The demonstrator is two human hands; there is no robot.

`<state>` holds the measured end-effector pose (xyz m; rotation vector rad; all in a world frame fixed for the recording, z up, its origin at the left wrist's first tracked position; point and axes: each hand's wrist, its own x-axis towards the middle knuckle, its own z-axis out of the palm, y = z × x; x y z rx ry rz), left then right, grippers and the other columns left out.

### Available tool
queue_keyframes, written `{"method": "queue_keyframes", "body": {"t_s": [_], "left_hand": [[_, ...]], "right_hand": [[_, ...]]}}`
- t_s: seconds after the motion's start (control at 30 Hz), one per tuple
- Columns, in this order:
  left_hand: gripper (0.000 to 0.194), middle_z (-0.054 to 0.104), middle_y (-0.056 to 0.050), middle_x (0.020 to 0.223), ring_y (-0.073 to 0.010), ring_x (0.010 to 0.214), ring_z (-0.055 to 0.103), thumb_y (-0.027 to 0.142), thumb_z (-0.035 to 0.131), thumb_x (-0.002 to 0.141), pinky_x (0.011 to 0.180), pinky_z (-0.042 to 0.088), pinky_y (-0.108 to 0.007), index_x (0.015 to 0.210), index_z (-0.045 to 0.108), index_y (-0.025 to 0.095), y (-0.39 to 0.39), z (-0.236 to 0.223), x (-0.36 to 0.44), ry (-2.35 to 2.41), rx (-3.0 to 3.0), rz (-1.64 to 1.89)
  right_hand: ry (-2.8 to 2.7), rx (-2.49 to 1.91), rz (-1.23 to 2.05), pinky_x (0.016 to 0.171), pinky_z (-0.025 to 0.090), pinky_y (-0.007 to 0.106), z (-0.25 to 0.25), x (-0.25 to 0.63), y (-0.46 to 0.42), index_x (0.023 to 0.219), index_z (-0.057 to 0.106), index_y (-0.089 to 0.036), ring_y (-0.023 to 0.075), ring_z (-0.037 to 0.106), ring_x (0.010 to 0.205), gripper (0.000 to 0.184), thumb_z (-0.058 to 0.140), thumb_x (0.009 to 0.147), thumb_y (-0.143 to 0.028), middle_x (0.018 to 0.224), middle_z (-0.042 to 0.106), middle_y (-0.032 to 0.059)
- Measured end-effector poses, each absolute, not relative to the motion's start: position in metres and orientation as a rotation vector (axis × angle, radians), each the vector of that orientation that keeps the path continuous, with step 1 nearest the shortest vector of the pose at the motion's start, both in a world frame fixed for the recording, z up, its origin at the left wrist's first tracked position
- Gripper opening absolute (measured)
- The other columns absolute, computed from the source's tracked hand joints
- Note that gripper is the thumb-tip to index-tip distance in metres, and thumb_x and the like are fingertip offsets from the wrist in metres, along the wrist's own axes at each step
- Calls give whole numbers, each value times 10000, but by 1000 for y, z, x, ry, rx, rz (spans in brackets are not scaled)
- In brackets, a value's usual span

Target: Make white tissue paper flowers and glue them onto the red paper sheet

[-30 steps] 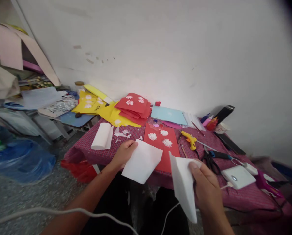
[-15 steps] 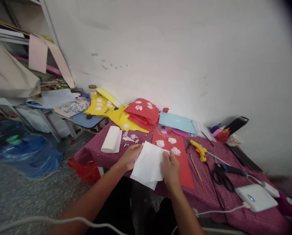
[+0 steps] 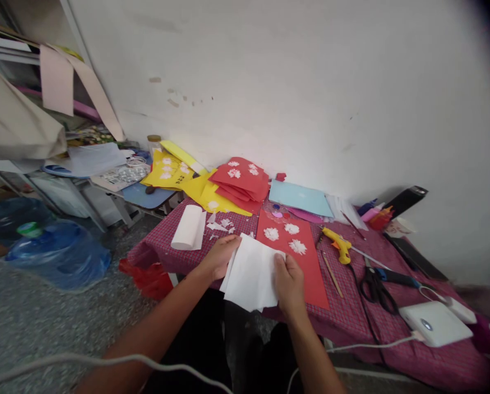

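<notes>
My left hand [image 3: 223, 257] pinches the left edge of some overlapping white paper sheets [image 3: 255, 273], held above the table's front edge. On the other side, my right hand [image 3: 289, 280] grips the same sheets, thumb on top. Just behind them lies a sheet of red paper [image 3: 310, 273] carrying three white paper flowers [image 3: 297, 247]. Left of the red sheet are torn white paper scraps [image 3: 220, 225] and a white paper roll [image 3: 187, 227]. How many sheets are in my hands I cannot tell.
A yellow glue gun [image 3: 339, 245], black-handled scissors [image 3: 376, 290] and a white power bank [image 3: 436, 323] lie to the right. Stacked red papers [image 3: 242, 183] and a light blue sheet [image 3: 300, 198] sit at the back. Blue water bottles [image 3: 59, 257] stand on the floor.
My right hand has moved left, bringing its white paper onto the sheet in my left hand. Both hands now hold the overlapped sheets. The view has shifted.
</notes>
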<state>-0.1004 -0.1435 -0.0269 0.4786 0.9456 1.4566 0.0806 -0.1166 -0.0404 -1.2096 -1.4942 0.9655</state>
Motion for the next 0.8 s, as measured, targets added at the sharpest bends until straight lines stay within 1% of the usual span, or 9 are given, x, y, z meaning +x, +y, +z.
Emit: {"method": "queue_keyframes", "body": {"t_s": [0.2, 0.37, 0.43, 0.53, 0.6, 0.7, 0.8], "left_hand": [[324, 665, -21, 664, -141, 568, 618, 359, 806, 650, 584, 480, -265, 796, 627, 132, -144, -27, -100, 961, 469, 1463], [301, 659, -16, 646, -130, 541, 605, 346, 804, 658, 556, 466, -250, 780, 632, 131, -143, -31, -102, 945, 477, 1456], [280, 658, -14, 640, -131, 534, 604, 338, 796, 670, 542, 461, -246, 772, 633, 135, -142, -32, -103, 930, 480, 1453], [268, 684, -33, 669, -143, 541, 617, 334, 792, 677, 557, 481, -265, 774, 638, 137, -142, -32, -103, 900, 467, 1432], [274, 700, -47, 686, -150, 545, 626, 329, 799, 672, 573, 493, -275, 790, 652, 131, -142, -30, -102, 904, 455, 1426], [312, 712, -57, 686, -164, 553, 641, 334, 819, 657, 560, 484, -271, 835, 679, 119, -142, -27, -101, 955, 461, 1428], [339, 705, -51, 665, -161, 536, 634, 352, 829, 647, 532, 471, -262, 842, 681, 117, -142, -26, -102, 977, 463, 1420]], "right_hand": [[-1451, -1238, 964, 557, 367, 262, -41, 78, -118, 721, 543, -201, 149, 433, 599, 333, 524, 871, -498, 646, 505, -32], [-1476, -1172, 1060, 532, 359, 244, -22, 72, -123, 704, 534, -197, 136, 427, 582, 334, 568, 858, -492, 624, 481, -42], [-1399, -1138, 1194, 500, 354, 238, -7, 65, -125, 731, 556, -196, 130, 433, 548, 313, 590, 845, -486, 613, 503, -43], [-1203, -1095, 1434, 474, 378, 243, 14, 53, -125, 834, 617, -191, 140, 490, 519, 270, 618, 819, -460, 623, 585, -28], [-1107, -1090, 1485, 471, 400, 245, 21, 49, -124, 839, 632, -187, 144, 518, 514, 261, 656, 785, -441, 633, 625, -17], [-1034, -1121, 1476, 474, 424, 249, 14, 49, -122, 833, 647, -182, 148, 543, 512, 256, 684, 753, -422, 628, 645, -13], [-987, -1151, 1486, 469, 432, 259, -6, 53, -121, 865, 653, -180, 164, 570, 523, 296, 680, 748, -450, 629, 656, -7]]}}
